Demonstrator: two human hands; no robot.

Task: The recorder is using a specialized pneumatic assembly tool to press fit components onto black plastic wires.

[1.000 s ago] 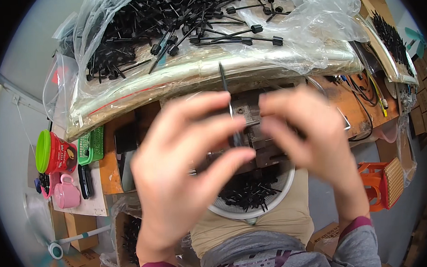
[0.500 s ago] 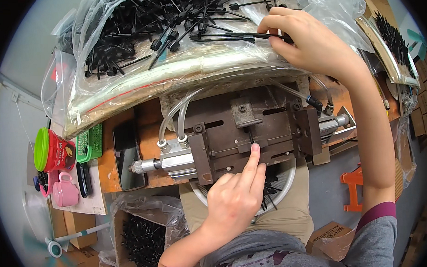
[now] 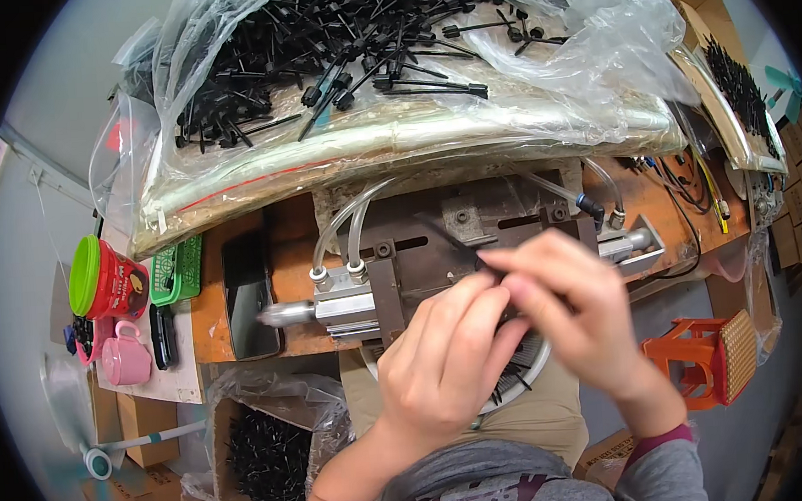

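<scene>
head: black rod [image 3: 452, 235] at right fingers [image 3: 526, 261]

Wooden bench [image 3: 211, 328], with pale wall [image 3: 67, 115] beyond its left edge; grey floor [image 3: 610, 414] and orange stool [image 3: 738, 358] off its near right corner; brown cartons [image 3: 794, 191] stacked past its right edge.

The right hand [image 3: 574, 309] has left the black pile [image 3: 315, 49] and come down over the machine [image 3: 508, 200], a black stick [image 3: 451, 235] now at its fingertips. The left hand [image 3: 445, 363], forefinger outstretched before, has curled and meets it. Fewer sticks lie along the pile's near edge.
</scene>
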